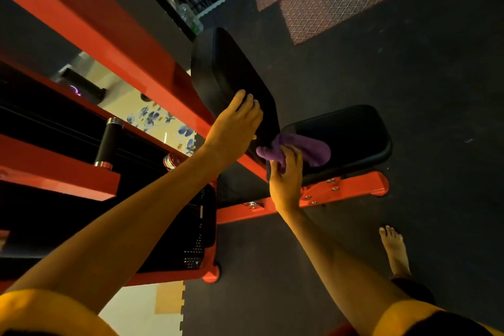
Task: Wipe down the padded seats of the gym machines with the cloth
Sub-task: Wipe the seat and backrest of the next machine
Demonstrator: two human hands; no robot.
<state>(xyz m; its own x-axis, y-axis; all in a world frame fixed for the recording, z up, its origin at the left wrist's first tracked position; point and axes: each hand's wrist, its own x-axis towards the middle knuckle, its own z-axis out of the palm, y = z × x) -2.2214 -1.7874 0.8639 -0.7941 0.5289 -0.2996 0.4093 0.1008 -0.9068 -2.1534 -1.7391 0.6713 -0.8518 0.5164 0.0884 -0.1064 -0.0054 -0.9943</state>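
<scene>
A red-framed gym machine carries two black pads: a tilted back pad [218, 68] and a flat seat pad [351, 133] to its right. My left hand [234, 125] rests on the lower edge of the back pad, fingers curled over its rim. My right hand [286, 172] grips a bunched purple cloth [305, 150] that lies on the left end of the seat pad, close to the gap between the two pads.
The red frame beam [90, 24] runs diagonally on the left, with a chrome-tipped black roller [109, 142] below it. A red base bar [343, 188] sticks out under the seat. My bare foot [394, 248] stands on the dark rubber floor [409, 76].
</scene>
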